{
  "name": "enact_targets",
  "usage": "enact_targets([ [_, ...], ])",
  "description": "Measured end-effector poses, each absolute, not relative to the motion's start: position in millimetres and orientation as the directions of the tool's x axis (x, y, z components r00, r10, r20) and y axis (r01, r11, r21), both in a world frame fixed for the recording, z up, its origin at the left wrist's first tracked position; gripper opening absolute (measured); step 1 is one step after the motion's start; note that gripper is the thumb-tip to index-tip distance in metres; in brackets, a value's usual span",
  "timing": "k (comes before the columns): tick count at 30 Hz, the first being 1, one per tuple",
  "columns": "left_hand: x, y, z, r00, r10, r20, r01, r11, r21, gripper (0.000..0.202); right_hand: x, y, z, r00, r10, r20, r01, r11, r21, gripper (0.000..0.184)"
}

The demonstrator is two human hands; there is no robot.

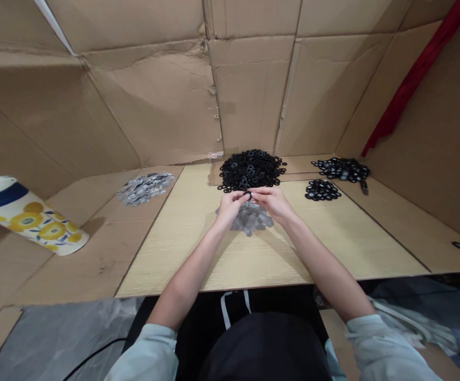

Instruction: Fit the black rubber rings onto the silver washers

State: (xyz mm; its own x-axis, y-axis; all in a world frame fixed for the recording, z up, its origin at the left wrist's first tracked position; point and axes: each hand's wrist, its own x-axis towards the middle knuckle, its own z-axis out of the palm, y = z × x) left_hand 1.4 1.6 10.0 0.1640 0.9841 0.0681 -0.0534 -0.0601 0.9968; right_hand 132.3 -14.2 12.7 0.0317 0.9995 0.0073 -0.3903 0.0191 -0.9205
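Note:
Between the fingertips of both hands is a small black ring [247, 195], held above the table. My left hand [232, 203] pinches it from the left, and my right hand [270, 201] pinches it from the right. Directly under the hands lies a pile of thin translucent grey discs [251, 220]. Just beyond the fingers rises a large heap of black rings [253, 168]. Whether a disc sits inside the held ring is too small to tell.
Flat grey discs [145, 188] are spread at the left. Black rings with pale centres lie in a near group [322, 190] and a far group [345, 169] at the right. One ring [459, 245] lies alone. A flowered cylinder [35, 217] leans at left; cardboard walls [154, 100] enclose the table.

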Motion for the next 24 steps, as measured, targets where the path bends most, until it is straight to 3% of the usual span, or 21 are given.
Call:
enact_targets([
  [6,-2,0,9,0.166,0.983,0.074,-0.019,-0.072,0.997,0.015,133,-9,4,0.076,0.996,0.052,-0.322,0.074,-0.944,0.016],
  [14,-2,-1,14,0.245,0.967,0.065,-0.021,-0.062,0.998,0.018,137,-6,4,0.169,0.946,0.275,0.033,0.273,-0.961,0.017],
  [19,-2,4,4,0.205,0.953,0.223,0.015,-0.231,0.973,0.019,134,-8,5,0.089,0.963,0.253,0.007,0.253,-0.967,0.029],
  [24,-4,5,3,0.156,0.957,0.246,0.059,-0.258,0.964,0.019,135,-6,2,0.047,0.964,0.260,0.009,0.260,-0.965,0.031],
])
